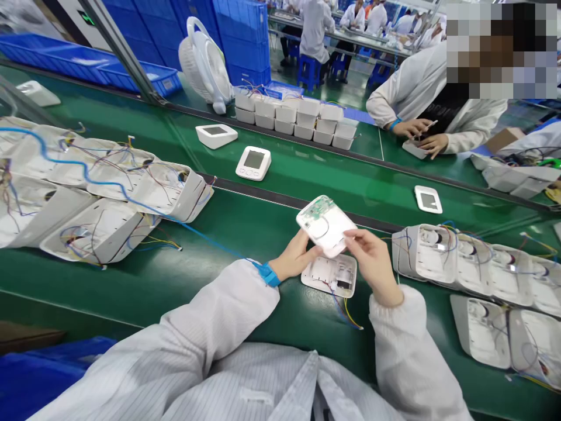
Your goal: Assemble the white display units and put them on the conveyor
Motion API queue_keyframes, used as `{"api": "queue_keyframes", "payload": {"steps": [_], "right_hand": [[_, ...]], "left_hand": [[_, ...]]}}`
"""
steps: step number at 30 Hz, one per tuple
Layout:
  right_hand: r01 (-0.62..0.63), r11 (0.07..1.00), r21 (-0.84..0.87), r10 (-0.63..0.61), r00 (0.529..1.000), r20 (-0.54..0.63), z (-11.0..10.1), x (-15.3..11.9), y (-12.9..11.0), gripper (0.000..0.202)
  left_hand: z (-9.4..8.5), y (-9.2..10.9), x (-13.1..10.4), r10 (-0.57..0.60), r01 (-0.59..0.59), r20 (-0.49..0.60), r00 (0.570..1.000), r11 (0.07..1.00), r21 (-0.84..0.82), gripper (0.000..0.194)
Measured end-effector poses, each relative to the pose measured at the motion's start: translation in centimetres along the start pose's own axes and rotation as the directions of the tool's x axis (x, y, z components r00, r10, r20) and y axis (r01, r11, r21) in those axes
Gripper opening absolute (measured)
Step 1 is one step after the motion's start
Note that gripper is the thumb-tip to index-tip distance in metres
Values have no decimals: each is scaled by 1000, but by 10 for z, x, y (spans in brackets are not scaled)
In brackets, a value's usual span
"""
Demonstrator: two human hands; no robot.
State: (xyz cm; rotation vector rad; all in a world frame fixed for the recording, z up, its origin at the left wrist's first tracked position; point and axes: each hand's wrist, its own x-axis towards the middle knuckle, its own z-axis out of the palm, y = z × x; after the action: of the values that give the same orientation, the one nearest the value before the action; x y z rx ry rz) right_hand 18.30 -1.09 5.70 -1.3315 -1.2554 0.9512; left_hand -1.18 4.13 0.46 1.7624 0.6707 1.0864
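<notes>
Between my two hands is a white plastic cover with a green circuit board [329, 227], tilted so its inner side faces me. My left hand [294, 257] grips its lower left edge. My right hand [370, 257] pinches the right corner with thumb and fingers. Just beneath it, an open white housing [322, 275] lies on the green bench, with a dark cylindrical part inside and coloured wires trailing toward me. A blue wrist strap [267, 273] circles my left wrist, and its cord runs off to the left.
Open housings with loose wires [99, 228] crowd the left, and more housings [467, 257] line the right. Finished-looking monitors with screens [254, 162] sit on the belt [307, 184]. Beyond stand a white fan [205, 64], stacked housings [298, 120] and a co-worker's hands [423, 137] on a part.
</notes>
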Motion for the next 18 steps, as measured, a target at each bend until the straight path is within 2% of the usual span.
{"api": "queue_keyframes", "payload": {"steps": [2,3,5,7,9,10,13,15,17,18], "right_hand": [[-27,998,-57,35,989,144,0,-25,-16,25],[-22,995,-99,40,983,177,-2,-37,-21,26],[-10,976,-220,42,989,142,-12,-60,-29,28],[-57,940,-337,83,995,61,-25,-81,-32,26],[-154,885,-439,217,971,96,-37,-99,-35,31],[-189,857,-479,291,945,148,-40,-105,-36,39],[-210,838,-503,413,847,334,-38,-115,-39,60],[-174,872,-457,389,813,432,-32,-111,-43,46],[-99,909,-406,308,815,491,-26,-98,-48,21],[-58,922,-382,262,820,509,-24,-89,-50,18]], "left_hand": [[7,8,-9,-73,78,30,997,970,-229,61],[11,12,-13,-134,145,57,989,927,-346,60],[16,20,-17,-250,279,132,959,773,-570,60],[17,25,-14,-316,358,198,928,601,-714,63],[15,25,-9,-356,375,213,910,487,-789,63],[14,23,-6,-376,376,209,903,451,-809,63],[10,16,-1,-408,389,215,887,413,-824,62],[9,12,-2,-395,431,272,877,398,-810,64],[10,11,-5,-374,464,326,868,381,-800,66],[10,11,-6,-367,471,338,867,377,-798,66]]}}
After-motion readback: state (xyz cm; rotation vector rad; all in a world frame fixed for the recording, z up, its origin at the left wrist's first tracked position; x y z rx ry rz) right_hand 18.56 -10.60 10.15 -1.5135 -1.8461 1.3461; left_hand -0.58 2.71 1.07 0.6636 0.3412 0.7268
